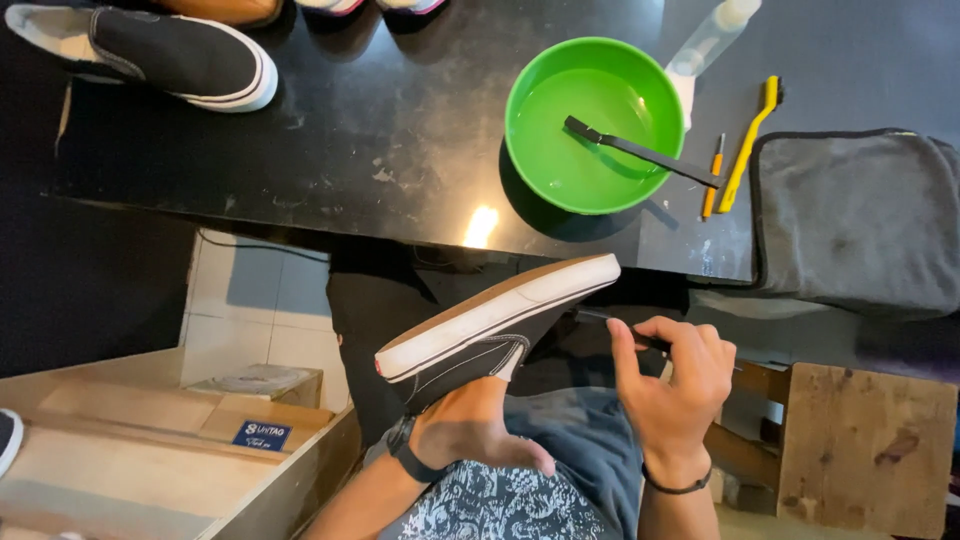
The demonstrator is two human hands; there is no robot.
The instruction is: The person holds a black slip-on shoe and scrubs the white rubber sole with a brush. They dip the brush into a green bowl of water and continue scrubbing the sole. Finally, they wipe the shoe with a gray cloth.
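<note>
My left hand (470, 425) is pushed inside a black slip-on shoe (490, 335) with a white rim and tan sole, holding it tilted on its side above my lap. My right hand (672, 385) is closed on a thin black brush (640, 338) whose tip lies against the shoe's side, near the toe end. A black band sits on each wrist. On the black table beyond, a green bowl (540, 90) holds water and a second black brush (640, 152) leans on its rim.
A matching black shoe (150, 55) lies at the table's far left. A yellow brush (750, 140), a small orange tool (712, 175), a clear bottle (705, 45) and a grey cloth (860, 220) lie right of the bowl. Wooden steps (150, 460) at left, wooden block (865, 445) at right.
</note>
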